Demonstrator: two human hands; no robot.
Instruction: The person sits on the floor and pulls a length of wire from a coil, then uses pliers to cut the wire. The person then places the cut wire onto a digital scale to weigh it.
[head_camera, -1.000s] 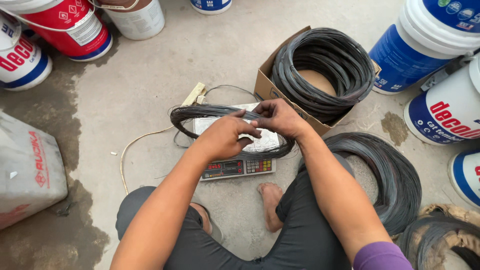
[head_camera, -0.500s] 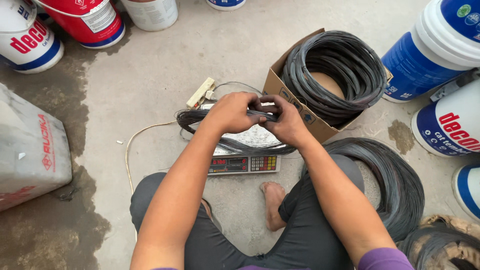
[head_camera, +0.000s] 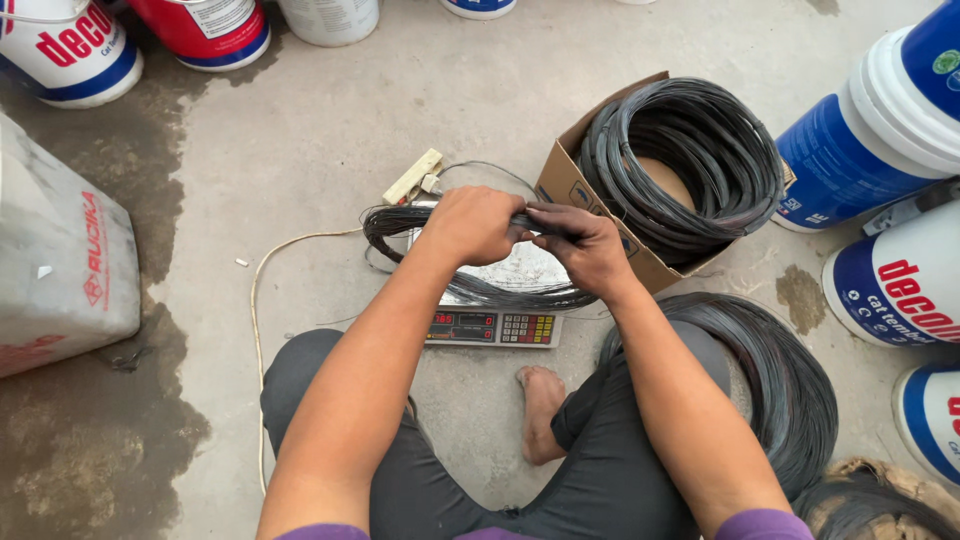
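The left hand (head_camera: 478, 222) and the right hand (head_camera: 582, 243) both grip the far side of a small coil of dark wire (head_camera: 470, 288) that lies on a digital scale (head_camera: 492, 328) on the concrete floor (head_camera: 300, 140). Just right of them, an open cardboard box (head_camera: 566, 182) holds a larger wire coil (head_camera: 685, 160). Another big coil (head_camera: 790, 390) lies beside the person's right knee. Paint buckets (head_camera: 880, 100) stand along the floor's far and right edges.

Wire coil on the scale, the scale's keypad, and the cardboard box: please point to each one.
wire coil (head_camera: 520, 292), head view, on its near arc.
scale's keypad (head_camera: 527, 328), head view, on coloured keys.
cardboard box (head_camera: 566, 185), head view, on its left wall.
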